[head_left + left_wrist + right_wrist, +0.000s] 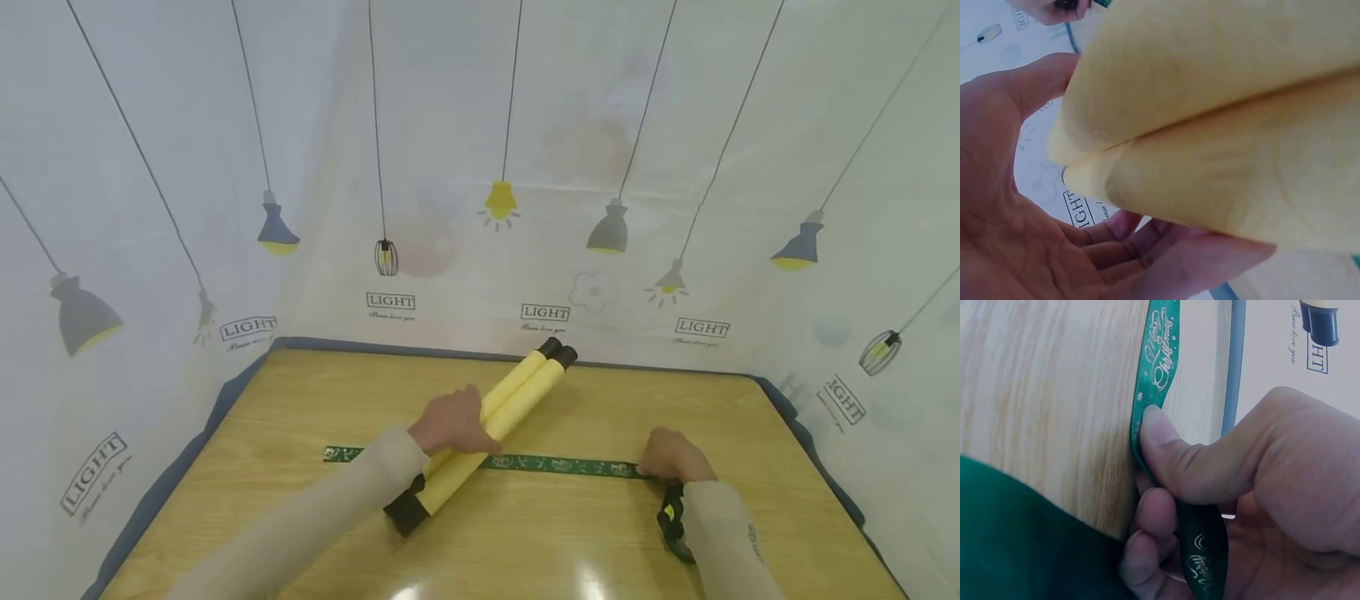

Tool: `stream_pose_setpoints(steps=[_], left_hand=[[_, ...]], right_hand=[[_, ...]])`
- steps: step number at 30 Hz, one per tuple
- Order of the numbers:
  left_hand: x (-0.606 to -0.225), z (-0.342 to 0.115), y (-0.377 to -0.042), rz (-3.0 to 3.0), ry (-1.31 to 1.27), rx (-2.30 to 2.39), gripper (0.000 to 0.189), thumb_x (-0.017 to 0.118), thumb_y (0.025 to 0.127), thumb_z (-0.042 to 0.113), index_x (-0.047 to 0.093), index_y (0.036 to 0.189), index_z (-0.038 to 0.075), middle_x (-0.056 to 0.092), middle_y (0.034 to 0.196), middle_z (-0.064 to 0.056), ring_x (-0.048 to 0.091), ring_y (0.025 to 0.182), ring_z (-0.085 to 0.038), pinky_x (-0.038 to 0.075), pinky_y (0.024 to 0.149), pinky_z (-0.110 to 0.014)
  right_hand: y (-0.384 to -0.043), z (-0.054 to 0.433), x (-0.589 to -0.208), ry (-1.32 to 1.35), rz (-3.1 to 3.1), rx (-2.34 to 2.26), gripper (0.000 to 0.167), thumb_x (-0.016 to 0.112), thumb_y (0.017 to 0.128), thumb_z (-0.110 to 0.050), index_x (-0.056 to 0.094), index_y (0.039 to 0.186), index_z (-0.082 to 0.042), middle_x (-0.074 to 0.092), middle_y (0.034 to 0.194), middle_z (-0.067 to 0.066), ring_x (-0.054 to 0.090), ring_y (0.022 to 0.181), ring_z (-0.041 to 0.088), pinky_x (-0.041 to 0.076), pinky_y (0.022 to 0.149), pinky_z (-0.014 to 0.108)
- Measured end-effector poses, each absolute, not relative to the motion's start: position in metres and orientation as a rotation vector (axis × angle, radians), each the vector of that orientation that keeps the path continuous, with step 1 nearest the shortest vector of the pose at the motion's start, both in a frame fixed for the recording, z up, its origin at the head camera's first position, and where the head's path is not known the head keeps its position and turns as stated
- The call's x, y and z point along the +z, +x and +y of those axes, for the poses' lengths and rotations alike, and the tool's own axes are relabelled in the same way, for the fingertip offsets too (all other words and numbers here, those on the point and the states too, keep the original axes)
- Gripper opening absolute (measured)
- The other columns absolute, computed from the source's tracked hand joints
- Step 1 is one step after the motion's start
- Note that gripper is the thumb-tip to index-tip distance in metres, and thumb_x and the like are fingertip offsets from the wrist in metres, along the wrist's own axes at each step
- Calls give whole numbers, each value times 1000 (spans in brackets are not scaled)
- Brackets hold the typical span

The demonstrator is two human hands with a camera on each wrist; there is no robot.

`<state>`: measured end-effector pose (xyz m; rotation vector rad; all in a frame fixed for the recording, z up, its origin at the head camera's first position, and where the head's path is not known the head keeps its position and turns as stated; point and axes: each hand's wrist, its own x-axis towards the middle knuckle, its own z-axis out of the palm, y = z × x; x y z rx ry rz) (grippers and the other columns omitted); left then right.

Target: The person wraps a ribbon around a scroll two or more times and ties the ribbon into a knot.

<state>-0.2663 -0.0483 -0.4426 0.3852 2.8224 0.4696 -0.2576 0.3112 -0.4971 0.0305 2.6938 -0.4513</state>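
Observation:
Two yellow tubes (523,398) with black ends lie side by side, slanting away to the right over the table. My left hand (452,422) grips the pair around the middle; in the left wrist view its thumb and fingers (1204,259) curl around opposite sides. Beneath the tubes a green ribbon (570,467) with pale lettering runs across the tabletop, its end (341,454) out to the left. My right hand (677,457) pinches the ribbon between thumb and fingers on the right. More dark green ribbon (672,523) hangs in a loop below that hand.
The wooden table (360,392) has a blue-grey border along its back and sides. A pale cloth wall (450,150) printed with lamps and the word LIGHT rises around it.

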Motion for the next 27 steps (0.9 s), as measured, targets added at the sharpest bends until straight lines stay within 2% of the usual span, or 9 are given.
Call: stream_pose_setpoints(steps=[3, 9, 11, 17, 21, 27], left_hand=[[-448, -48, -258, 2791, 320, 620, 78, 92, 66, 49, 50, 115, 5, 58, 86, -7, 58, 72, -21, 49, 60, -33], [-462, -54, -244, 2704, 184, 852, 100, 93, 64, 50, 46, 135, -2, 59, 91, -11, 63, 73, -25, 54, 50, -37], [-466, -56, -240, 2680, 144, 906, 102, 93, 65, 50, 45, 137, -4, 59, 92, -12, 63, 74, -25, 55, 51, -39], [-477, -59, -230, 2617, 76, 1060, 102, 91, 69, 49, 43, 138, -8, 56, 98, -14, 62, 80, -26, 59, 63, -40], [-481, -57, -224, 2594, 25, 1145, 97, 90, 71, 47, 44, 135, -10, 56, 99, -16, 63, 78, -27, 60, 61, -39], [-488, -46, -214, 2526, -99, 1315, 79, 91, 74, 39, 47, 122, -5, 56, 96, -17, 64, 74, -28, 59, 55, -39]], right_hand=[[-258, 310, -495, 32, 2694, -438, 21, 69, 91, -12, 58, 75, -3, 50, 66, 2, 49, 59, 15, 41, 57, 26], [-256, 310, -495, 6, 2703, -465, 27, 69, 90, -10, 54, 68, -8, 47, 64, 0, 47, 58, 14, 39, 57, 26], [-255, 310, -495, -10, 2710, -463, 28, 69, 90, -10, 53, 67, -8, 46, 63, -1, 46, 58, 14, 39, 57, 26], [-256, 310, -493, -44, 2730, -403, 30, 69, 90, -11, 50, 66, -9, 45, 66, 1, 45, 60, 15, 39, 59, 28], [-257, 310, -493, -50, 2732, -412, 28, 69, 89, -11, 50, 67, -8, 46, 67, 1, 46, 61, 16, 39, 59, 28], [-258, 312, -497, -26, 2706, -438, 27, 66, 87, -10, 51, 65, -10, 46, 61, -2, 44, 55, 12, 37, 55, 25]])
